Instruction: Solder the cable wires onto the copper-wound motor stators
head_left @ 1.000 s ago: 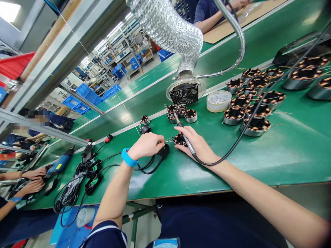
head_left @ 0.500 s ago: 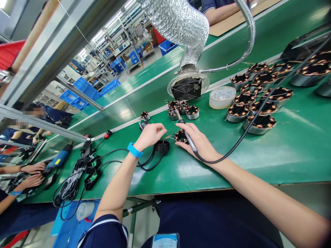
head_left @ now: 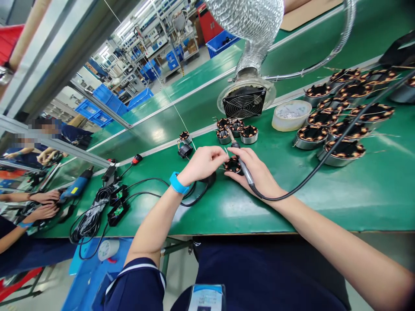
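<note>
My right hand [head_left: 261, 172] is closed around the grey handle of a soldering iron [head_left: 245, 169], its tip angled up and away from me. The thumb of that hand also rests against a small motor stator [head_left: 232, 166] with copper windings, lying on the bench. My left hand [head_left: 205, 164] pinches at the stator's left edge, where a thin light wire [head_left: 226, 150] shows by the fingertips. Below the left hand sits a round black housing [head_left: 210, 179], mostly covered. Just beyond the iron's tip stand several small stators [head_left: 249, 134].
Larger stators [head_left: 342, 153] crowd the right of the green bench [head_left: 279, 216], beside a round whitish tub [head_left: 291, 115]. A fan extractor [head_left: 244, 103] with a foil duct stands behind. Coiled black cable [head_left: 87, 222] lies left, near a co-worker's hands [head_left: 45, 205] and a blue heat gun [head_left: 77, 185].
My left hand has moved right, up to the stator, its fingertips now close to my right hand. The right hand keeps the soldering iron. The whole view has shifted slightly.
</note>
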Demonstrator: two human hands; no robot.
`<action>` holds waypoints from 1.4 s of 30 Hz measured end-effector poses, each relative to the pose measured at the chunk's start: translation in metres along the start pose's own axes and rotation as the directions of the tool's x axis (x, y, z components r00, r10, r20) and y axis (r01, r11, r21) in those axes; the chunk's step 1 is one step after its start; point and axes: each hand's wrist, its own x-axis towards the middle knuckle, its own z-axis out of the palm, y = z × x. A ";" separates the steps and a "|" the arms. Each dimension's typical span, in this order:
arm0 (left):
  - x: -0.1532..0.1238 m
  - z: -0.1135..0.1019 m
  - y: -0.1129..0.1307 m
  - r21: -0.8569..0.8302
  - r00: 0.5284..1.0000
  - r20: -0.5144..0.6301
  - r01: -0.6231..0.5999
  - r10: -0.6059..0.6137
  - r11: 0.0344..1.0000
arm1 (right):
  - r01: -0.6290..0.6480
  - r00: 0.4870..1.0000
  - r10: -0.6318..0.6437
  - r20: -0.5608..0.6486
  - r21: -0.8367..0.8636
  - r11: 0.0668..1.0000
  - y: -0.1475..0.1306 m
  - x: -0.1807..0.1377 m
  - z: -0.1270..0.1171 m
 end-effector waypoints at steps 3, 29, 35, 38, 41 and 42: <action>0.008 -0.008 -0.021 0.188 0.977 -0.206 0.090 -0.050 0.978 | -0.016 1.000 0.016 -0.002 -0.011 1.000 -0.001 0.001 0.000; 0.025 -0.015 -0.046 -0.392 0.791 0.510 0.563 -0.338 0.728 | -0.028 0.999 0.028 0.021 -0.006 1.000 0.000 0.001 0.000; 0.024 -0.013 -0.048 -0.371 0.794 0.484 0.567 -0.368 0.735 | -0.032 0.999 0.031 0.015 0.015 0.999 0.000 0.001 0.000; 0.020 -0.014 -0.049 -0.369 0.807 0.452 0.558 -0.381 0.744 | -0.034 0.999 0.033 0.017 0.025 0.999 0.000 0.001 0.001; 0.016 -0.019 -0.048 -0.376 0.807 0.459 0.555 -0.371 0.742 | -0.036 0.999 0.035 0.018 0.026 0.999 -0.001 0.002 0.001; 0.015 -0.021 -0.047 -0.376 0.806 0.471 0.552 -0.359 0.745 | -0.037 0.999 0.036 0.019 0.026 0.999 -0.001 0.002 0.001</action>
